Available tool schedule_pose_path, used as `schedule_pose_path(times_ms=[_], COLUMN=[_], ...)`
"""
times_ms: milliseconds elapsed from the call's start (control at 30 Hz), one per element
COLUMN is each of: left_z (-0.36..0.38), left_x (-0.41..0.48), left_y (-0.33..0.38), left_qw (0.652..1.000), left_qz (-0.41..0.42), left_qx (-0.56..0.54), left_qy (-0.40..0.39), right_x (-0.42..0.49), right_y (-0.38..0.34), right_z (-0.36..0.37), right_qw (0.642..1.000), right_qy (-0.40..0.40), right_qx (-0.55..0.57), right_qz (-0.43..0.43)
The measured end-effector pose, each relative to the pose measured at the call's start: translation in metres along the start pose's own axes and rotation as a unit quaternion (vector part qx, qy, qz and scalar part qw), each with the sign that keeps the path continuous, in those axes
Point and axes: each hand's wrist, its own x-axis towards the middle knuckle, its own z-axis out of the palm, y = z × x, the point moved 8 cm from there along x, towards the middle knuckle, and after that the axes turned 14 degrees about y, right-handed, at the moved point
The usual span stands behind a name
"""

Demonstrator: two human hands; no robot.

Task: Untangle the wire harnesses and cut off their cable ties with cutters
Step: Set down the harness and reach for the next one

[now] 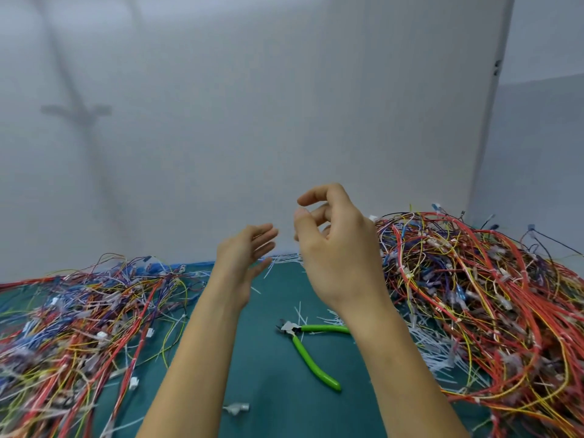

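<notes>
Two heaps logged on a teal mat (278,406). Found left heap (79,317) of wire harnesses spread low across the near-left; found right heap (474,295) piled higher toward the far-right corner. Noted red, yellow, blue and purple leads in both, with white connectors and ties. Saw bare mat only in a strip down the middle, littered with white cut tie pieces (426,346), thickest beside the right heap. Noted one loose white connector (236,408) near the front edge. Recorded plain pale wall (284,105) close behind the mat, with a blurred grey shadow (76,112) at upper left, and a second panel (537,153) meeting it at a vertical seam on the right.

Located cutters (308,352) flat on the mat in the middle strip, below the right wrist, touched by neither hand. Noted jaws pointing left and slightly away; green handles splayed, one running right under the right forearm, the other toward the near right. Took long axis as diagonal, far-left to near-right.

Saw both hands up above the mat, apart from each other. Left hand (245,257): noted fingers straight, slightly spread, holding nothing. Right hand (335,248): noted fingers curled, thumb and forefinger tips close with a small gap; saw nothing between them, could not tell whether a thin tie was pinched.
</notes>
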Motion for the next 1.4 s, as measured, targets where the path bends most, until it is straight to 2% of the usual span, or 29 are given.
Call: schedule_pose_path(times_ms=[100,200,233,300,333,367,533,633,867,900,967,1033,1133,1200,1267,1400], left_z=[-0.043,-0.082,-0.094,-0.116,-0.124,-0.130,-0.141,-0.145,-0.151,-0.150,-0.149,-0.148,-0.140,-0.132,-0.123,-0.118], left_x=[0.017,0.032,0.037,0.043,0.044,0.044,0.046,0.053,0.062,0.061,0.061,0.061,0.062,0.059,0.053,0.036], left_y=[-0.004,-0.010,-0.013,-0.018,-0.021,-0.024,-0.039,-0.044,-0.047,-0.048,-0.045,-0.033,-0.023,-0.021,-0.011,0.026], left_qw=[0.994,0.968,0.947,0.868,0.826,0.801,0.790,0.785,0.741,0.749,0.792,0.820,0.849,0.883,0.918,0.952], left_qz=[0.053,0.117,0.135,0.154,0.145,0.122,0.062,0.053,0.062,0.060,0.067,0.106,0.129,0.132,0.160,0.222], left_qx=[0.075,0.184,0.250,0.418,0.485,0.522,0.548,0.573,0.638,0.629,0.567,0.510,0.467,0.410,0.314,0.094], left_qy=[0.057,0.123,0.152,0.219,0.248,0.267,0.268,0.230,0.201,0.199,0.216,0.237,0.210,0.187,0.180,0.190], right_x=[-0.001,-0.004,-0.005,-0.007,-0.008,-0.009,-0.015,-0.018,-0.024,-0.025,-0.025,-0.026,-0.027,-0.028,-0.030,-0.040], right_y=[0.004,0.006,0.006,0.006,0.006,0.007,0.010,0.013,0.011,0.010,0.010,0.011,0.016,0.023,0.032,0.050], right_z=[0.004,0.010,0.011,0.015,0.017,0.019,0.029,0.034,0.041,0.042,0.042,0.043,0.046,0.049,0.052,0.064], right_qw=[1.000,0.999,0.999,0.998,0.997,0.996,0.990,0.986,0.980,0.979,0.978,0.977,0.976,0.975,0.973,0.961], right_qy=[-0.008,-0.025,-0.031,-0.047,-0.055,-0.063,-0.101,-0.119,-0.137,-0.139,-0.142,-0.142,-0.142,-0.144,-0.151,-0.199], right_qx=[-0.012,-0.026,-0.032,-0.046,-0.053,-0.060,-0.094,-0.111,-0.133,-0.137,-0.141,-0.146,-0.159,-0.169,-0.177,-0.184], right_qz=[0.003,0.001,-0.001,-0.011,-0.016,-0.021,-0.035,-0.039,-0.058,-0.061,-0.062,-0.062,-0.050,-0.028,0.000,0.054])
